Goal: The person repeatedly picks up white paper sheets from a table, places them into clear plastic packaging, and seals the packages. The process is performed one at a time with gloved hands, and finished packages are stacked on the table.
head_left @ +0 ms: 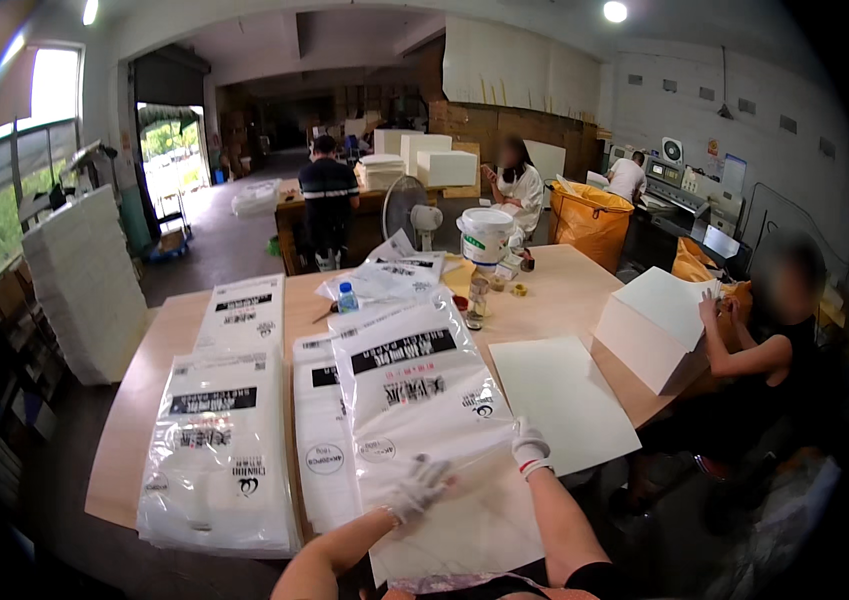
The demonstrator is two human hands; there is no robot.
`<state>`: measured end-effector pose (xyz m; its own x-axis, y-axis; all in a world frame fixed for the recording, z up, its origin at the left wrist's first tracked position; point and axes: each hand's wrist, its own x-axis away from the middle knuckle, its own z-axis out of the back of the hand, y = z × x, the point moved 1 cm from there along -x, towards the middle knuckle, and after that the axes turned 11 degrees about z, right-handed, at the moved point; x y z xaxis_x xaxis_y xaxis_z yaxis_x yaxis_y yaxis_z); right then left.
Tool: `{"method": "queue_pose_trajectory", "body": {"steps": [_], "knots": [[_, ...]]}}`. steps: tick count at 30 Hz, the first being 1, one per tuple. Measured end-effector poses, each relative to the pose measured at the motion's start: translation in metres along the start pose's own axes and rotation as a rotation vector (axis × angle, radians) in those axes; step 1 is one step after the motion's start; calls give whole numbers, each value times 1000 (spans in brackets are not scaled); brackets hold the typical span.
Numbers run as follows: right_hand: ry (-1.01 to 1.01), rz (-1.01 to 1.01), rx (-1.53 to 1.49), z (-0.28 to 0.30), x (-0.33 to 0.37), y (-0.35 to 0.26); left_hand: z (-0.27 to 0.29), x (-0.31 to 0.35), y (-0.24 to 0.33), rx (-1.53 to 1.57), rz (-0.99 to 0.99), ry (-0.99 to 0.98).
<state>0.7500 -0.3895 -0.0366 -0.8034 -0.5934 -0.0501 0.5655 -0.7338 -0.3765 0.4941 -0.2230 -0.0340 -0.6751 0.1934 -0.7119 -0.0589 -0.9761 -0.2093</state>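
A clear plastic bag with black and red print lies in front of me on the table, and white paper sheets extend from its near end toward my body. Spread over the near part of the bag, my left hand wears a white glove and has its fingers apart. My right hand, gloved too, is closed at the bag's near right corner. Beneath the bag, to its left, is a stack of similar printed bags. A plain white sheet stack lies right of my right hand.
More filled bags are piled at the left. Farther back stand a small blue bottle, tape rolls, a white bucket and a fan. At right, a co-worker handles a large white paper stack.
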Motion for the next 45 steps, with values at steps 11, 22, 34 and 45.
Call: {"method": "queue_pose_trajectory", "body": {"steps": [11, 22, 34, 45], "knots": [[-26, 420, -331, 19, 185, 23, 165, 86, 42, 539, 1416, -481], [-8, 358, -491, 26, 225, 66, 136, 167, 104, 1028, 1792, -298], [-277, 51, -1558, -20, 171, -46, 224, 11, 21, 681, 874, 540], [-706, 874, -1281, -189, 173, -357, 317, 290, -218, 759, 1600, 1342]]}}
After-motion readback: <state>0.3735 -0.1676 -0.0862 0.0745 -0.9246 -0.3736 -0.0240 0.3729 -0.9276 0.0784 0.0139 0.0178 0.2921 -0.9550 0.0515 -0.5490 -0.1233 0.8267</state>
